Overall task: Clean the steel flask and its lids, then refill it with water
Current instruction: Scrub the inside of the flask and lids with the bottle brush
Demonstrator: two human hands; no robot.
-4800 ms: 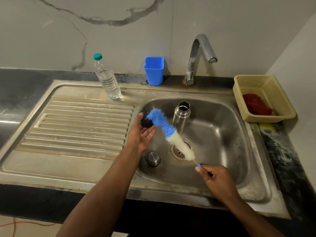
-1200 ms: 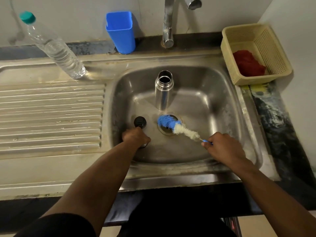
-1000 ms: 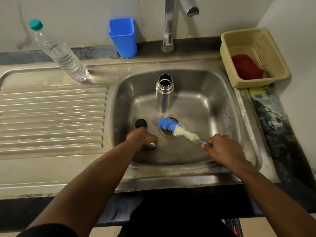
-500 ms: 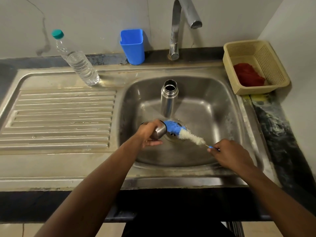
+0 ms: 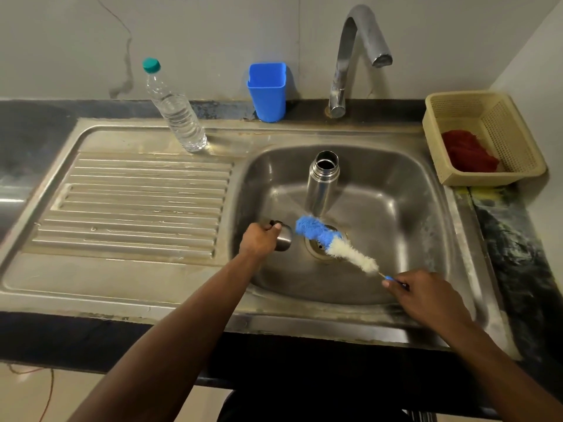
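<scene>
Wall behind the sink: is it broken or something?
Yes. A dark crack snakes down the wall above the water bottle, ending in a patchy mark near the counter. Nothing looks spilled, and the flask stands upright in the sink.

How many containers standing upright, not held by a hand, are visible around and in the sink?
3. The steel flask stands open in the basin, the plastic water bottle on the sink's back rim, the blue cup on the counter by the tap. Others may be hidden.
</scene>
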